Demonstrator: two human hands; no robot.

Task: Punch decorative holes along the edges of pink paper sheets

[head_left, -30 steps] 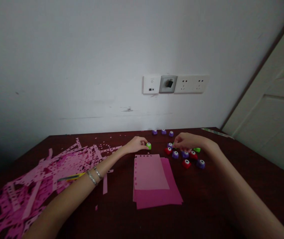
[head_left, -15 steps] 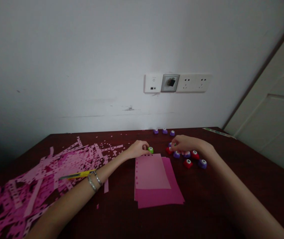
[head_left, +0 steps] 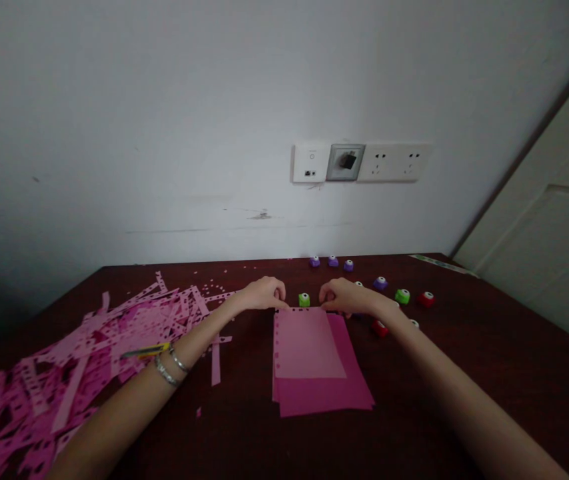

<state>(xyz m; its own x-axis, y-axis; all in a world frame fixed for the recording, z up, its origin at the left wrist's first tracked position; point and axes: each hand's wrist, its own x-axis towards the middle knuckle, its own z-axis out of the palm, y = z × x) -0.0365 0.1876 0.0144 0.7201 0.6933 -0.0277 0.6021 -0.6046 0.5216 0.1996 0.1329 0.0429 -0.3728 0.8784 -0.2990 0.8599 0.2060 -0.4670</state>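
A light pink sheet of paper (head_left: 308,347) with punched holes along its left and top edges lies on darker pink sheets (head_left: 324,398). My left hand (head_left: 266,294) has its fingers curled closed on the sheet's top left corner. At the top right corner, my right hand (head_left: 343,295) is closed on the same sheet, its fingertips partly hidden. Between the two hands stands a green craft punch (head_left: 304,300) with a white top, just behind the paper's top edge and touched by neither hand.
Purple punches (head_left: 332,261) stand by the wall. More punches, including a green one (head_left: 402,296) and a red one (head_left: 425,299), sit right, some behind my right arm. Punched pink paper strips (head_left: 129,333) and a yellow cutter (head_left: 147,351) lie left. Sockets (head_left: 394,163) are on the wall.
My left hand has let go of the green punch and moved to the sheet's top left corner. My right hand has come left from the punches to the top right corner.
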